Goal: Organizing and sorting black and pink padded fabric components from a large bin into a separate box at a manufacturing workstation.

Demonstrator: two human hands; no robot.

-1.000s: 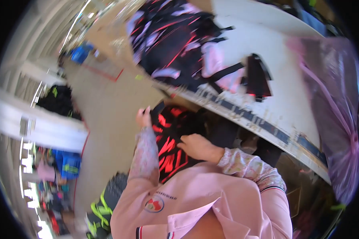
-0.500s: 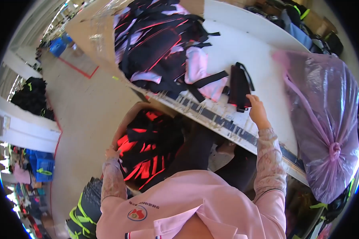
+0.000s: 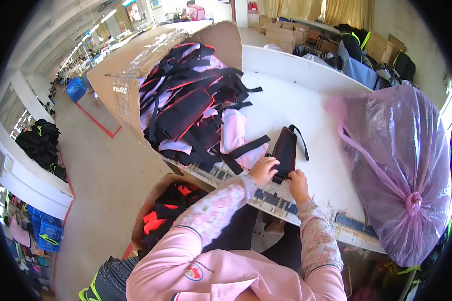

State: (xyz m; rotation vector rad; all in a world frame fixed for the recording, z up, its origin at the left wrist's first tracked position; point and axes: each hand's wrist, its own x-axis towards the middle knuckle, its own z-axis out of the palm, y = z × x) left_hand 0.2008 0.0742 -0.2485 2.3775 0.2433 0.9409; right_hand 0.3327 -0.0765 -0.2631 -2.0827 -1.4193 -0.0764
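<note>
A black padded shoulder strap [image 3: 285,150] with thin red edging lies on the white table, narrow end away from me. A loop of black webbing curls off its far end. My left hand [image 3: 264,170] is at its near left edge, fingers curled on the strap's lower corner. Fingertips of my right hand [image 3: 299,185] pinch the near right corner. What lies right under the fingers is hidden. Left of my hands, a heap of similar black straps [image 3: 186,113] with red edges and pale backing spills out of a cardboard box on its side.
Below the table edge stands an open carton [image 3: 153,200] of black and red pieces. A tied purple plastic bag [image 3: 402,175] fills the table's right end. A low white board [image 3: 306,72] borders the table's back. Dark bundles with lime bands [image 3: 108,281] sit low at the left.
My left hand has left the carton below and come up to the strap on the table. My right hand has stayed at the strap's near end. The view has tilted up.
</note>
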